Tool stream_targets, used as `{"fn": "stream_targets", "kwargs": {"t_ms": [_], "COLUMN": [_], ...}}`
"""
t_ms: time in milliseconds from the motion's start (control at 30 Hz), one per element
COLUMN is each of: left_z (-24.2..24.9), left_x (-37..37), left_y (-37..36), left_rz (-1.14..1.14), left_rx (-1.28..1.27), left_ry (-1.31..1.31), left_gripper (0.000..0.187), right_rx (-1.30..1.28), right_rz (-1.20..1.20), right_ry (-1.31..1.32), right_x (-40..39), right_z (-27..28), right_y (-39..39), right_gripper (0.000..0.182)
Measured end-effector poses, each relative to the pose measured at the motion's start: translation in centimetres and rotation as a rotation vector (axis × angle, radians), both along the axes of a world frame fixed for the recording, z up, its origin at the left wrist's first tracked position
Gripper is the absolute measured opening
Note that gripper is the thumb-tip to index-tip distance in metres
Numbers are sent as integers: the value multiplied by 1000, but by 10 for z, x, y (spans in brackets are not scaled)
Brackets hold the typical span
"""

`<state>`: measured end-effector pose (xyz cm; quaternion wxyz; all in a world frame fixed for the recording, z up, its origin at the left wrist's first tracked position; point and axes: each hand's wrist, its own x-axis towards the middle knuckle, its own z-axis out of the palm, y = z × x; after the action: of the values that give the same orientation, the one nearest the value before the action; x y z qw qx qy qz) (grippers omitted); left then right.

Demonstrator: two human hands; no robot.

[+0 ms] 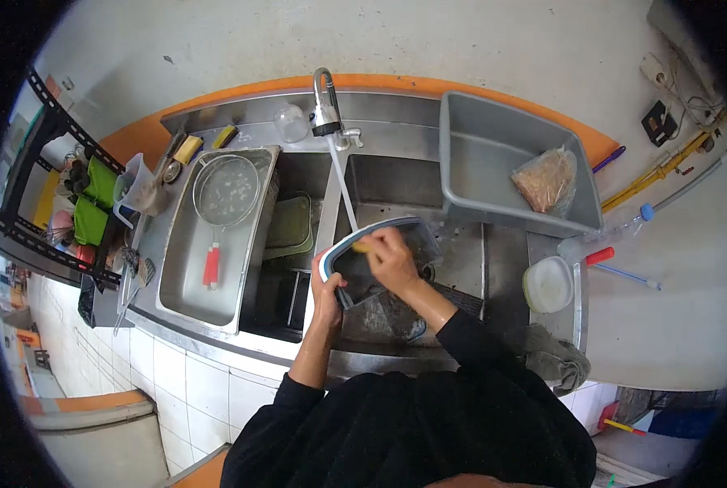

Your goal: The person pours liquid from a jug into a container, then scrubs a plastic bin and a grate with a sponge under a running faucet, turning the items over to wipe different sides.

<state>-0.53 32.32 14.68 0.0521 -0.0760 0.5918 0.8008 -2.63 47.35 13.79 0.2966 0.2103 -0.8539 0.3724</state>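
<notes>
My left hand (328, 299) grips the near left side of a clear container with a white and blue rim (331, 257), which is tilted over the sink basin. My right hand (393, 262) is closed round a yellow sponge (363, 245), pressed against the container near its rim. The sponge is mostly covered by my fingers. Water runs from the faucet (326, 118) down to the container's far edge. Below, dark items that I cannot name lie in the sink (461, 259).
Left of the sink, a steel pan (186, 281) holds a red-handled strainer (227, 191). A grey tub (481, 154) with a bagged food item (545, 180) stands at the back right. Also rightward are a white container (549, 285), a plastic bottle (615, 236) and a grey rag (554, 358).
</notes>
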Motion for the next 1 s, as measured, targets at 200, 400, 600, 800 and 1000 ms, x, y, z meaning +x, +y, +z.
{"fn": "stream_targets", "kwargs": {"t_ms": [200,400,600,800,1000], "left_z": [-10,-2,-8,4,5], "left_x": [-4,-1,2,6,11], "left_y": [3,2,-4,-2,-6], "left_rz": [15,1,-26,-19,26], "left_rx": [12,69,-22,-36,-72], "left_ry": [23,41,64,70,115], "left_gripper": [53,52,51,52,56], "right_rx": [-201,-5,69,84,63], "right_rz": [-95,126,130,-33,-403], "right_ry": [-237,81,120,111,-183], "right_x": [4,13,11,3,-14], "right_z": [15,16,15,13,-27], "right_y": [-16,-31,-28,-2,54], "right_gripper": [19,23,24,21,8]}}
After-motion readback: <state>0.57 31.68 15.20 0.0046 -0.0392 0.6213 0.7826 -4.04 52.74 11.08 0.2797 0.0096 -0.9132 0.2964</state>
